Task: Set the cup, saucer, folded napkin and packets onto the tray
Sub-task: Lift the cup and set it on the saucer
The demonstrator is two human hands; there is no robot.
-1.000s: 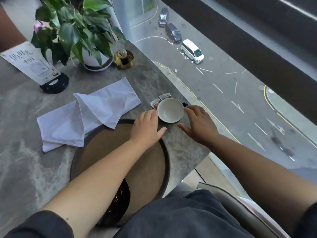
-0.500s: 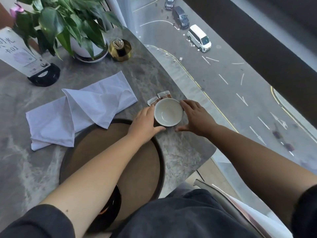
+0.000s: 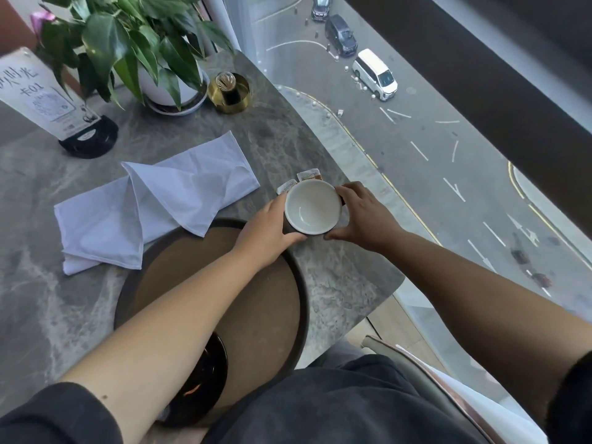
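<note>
The cup (image 3: 312,206), white inside and dark outside, is just beyond the far right rim of the round brown tray (image 3: 275,315). My left hand (image 3: 266,229) wraps its left side and my right hand (image 3: 358,216) wraps its right side, so both hold it. Two small packets (image 3: 299,182) lie on the table right behind the cup, partly hidden by it. The white napkin (image 3: 150,203), loosely folded, lies left of the cup with one corner over the tray's far rim. A dark glossy saucer (image 3: 205,376) sits at the tray's near edge, mostly under my left forearm.
A potted plant (image 3: 166,88), a gold holder (image 3: 229,92) and a sign on a black base (image 3: 86,139) stand at the back of the grey marble table (image 3: 48,309). The table's curved right edge runs along a window over a street.
Both hands have closed in from beside the cup to grip its sides. The cup now looks slightly larger and nearer the tray rim.
</note>
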